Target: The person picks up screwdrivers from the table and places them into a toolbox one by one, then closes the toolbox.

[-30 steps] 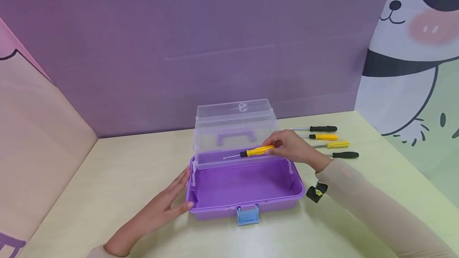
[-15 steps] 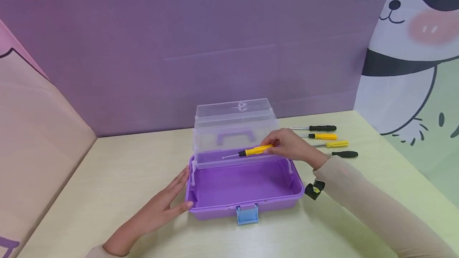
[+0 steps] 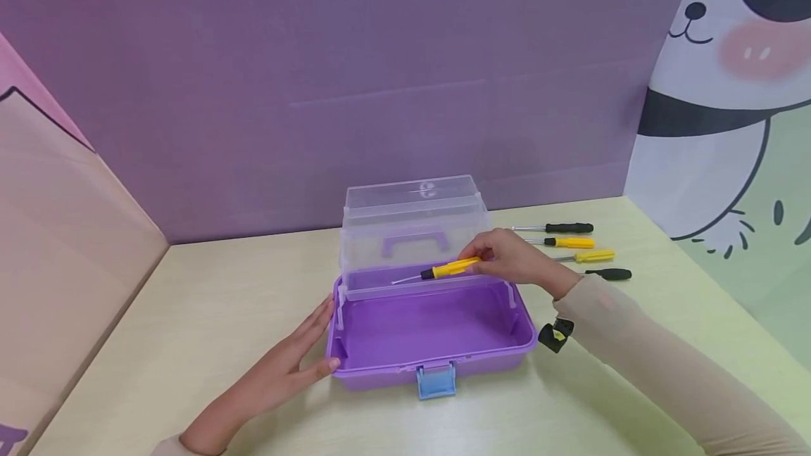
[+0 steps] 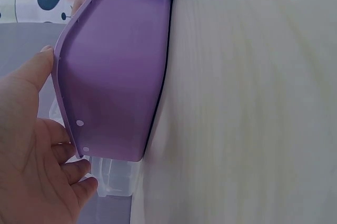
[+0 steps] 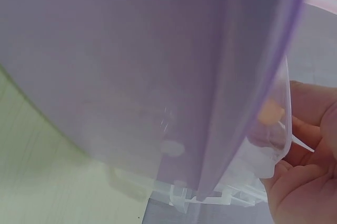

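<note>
The right hand (image 3: 514,257) pinches a yellow-handled screwdriver (image 3: 446,269), its thin metal shaft over a purple plastic box (image 3: 494,368) near the clear raised lid (image 3: 412,195); the left hand (image 3: 281,371), fingers loosely straight, touches the box. Four other screwdrivers (image 3: 573,243) line the wood-grained table (image 3: 222,301).

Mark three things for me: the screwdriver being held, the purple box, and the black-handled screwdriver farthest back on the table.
Held screwdriver (image 3: 446,269): head view, on its yellow handle.
Purple box (image 3: 380,381): head view, on its outer front wall.
Farthest black-handled screwdriver (image 3: 562,228): head view, on its handle.
</note>
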The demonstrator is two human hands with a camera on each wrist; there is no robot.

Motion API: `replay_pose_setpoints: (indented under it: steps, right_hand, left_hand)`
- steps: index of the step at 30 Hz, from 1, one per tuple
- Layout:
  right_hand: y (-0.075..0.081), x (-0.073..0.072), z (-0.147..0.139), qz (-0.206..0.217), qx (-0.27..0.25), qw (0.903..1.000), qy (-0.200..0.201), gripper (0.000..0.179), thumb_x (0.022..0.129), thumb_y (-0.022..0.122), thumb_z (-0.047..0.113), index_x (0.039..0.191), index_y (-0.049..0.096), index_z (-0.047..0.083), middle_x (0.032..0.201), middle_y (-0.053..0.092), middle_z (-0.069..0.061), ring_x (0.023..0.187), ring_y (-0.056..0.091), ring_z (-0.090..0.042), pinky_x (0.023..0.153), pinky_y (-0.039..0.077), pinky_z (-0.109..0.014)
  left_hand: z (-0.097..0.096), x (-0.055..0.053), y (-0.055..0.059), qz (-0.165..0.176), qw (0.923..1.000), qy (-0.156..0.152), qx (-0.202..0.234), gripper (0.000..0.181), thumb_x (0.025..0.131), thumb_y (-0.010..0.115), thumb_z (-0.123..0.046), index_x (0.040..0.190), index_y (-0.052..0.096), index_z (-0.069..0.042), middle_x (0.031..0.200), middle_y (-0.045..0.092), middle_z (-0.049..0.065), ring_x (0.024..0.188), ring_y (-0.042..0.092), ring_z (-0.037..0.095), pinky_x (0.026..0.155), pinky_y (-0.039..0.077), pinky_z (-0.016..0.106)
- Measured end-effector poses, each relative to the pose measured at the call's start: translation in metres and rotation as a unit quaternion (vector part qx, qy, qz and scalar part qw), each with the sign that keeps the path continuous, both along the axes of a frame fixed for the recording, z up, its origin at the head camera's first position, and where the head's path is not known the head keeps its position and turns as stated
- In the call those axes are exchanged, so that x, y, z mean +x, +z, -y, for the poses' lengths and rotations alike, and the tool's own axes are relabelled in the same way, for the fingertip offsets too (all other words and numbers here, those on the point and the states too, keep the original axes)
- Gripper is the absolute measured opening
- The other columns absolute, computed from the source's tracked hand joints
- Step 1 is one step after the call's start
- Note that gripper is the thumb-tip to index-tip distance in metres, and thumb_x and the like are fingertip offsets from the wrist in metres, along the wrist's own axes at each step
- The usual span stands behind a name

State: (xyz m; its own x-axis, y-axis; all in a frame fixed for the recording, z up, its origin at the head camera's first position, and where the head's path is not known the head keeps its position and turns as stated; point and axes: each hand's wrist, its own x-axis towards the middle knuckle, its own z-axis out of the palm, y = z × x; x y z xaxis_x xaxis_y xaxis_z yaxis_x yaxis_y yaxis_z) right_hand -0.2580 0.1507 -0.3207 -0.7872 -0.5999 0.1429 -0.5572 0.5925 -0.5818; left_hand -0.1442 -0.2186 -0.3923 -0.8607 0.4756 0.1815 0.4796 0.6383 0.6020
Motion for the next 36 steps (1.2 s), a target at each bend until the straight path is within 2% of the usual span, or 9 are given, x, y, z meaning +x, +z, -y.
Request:
replay_pose_setpoints:
  steps: [12,36]
  right_hand:
    - [-0.0041,-0.0024,-0.0016,0.018,-0.007,0.9997,0.017,0.016,0.084,0.067,0.002,0.1,0.072,0.002,0.097,0.069,-0.007,0.086,0.062,-0.02,0.079,0.055,-0.033]
    - [-0.0015,-0.0036,0.0007,0.044,-0.008,0.9989,0.012,0.018,0.085,0.067,0.002,0.102,0.072,0.001,0.098,0.07,-0.008,0.088,0.064,-0.02,0.083,0.054,-0.035]
  left_hand:
    - [-0.0004,0.0014,0.0003,0.009,1.0,-0.002,0.003,0.075,0.095,0.056,-0.032,0.153,0.011,-0.018,0.159,0.006,0.001,0.14,0.018,0.038,0.103,0.03,0.061]
    - [-0.0002,0.0008,0.0019,0.007,1.0,-0.001,0.003,0.075,0.095,0.056,-0.032,0.153,0.01,-0.018,0.159,0.006,0.001,0.14,0.017,0.039,0.104,0.027,0.06]
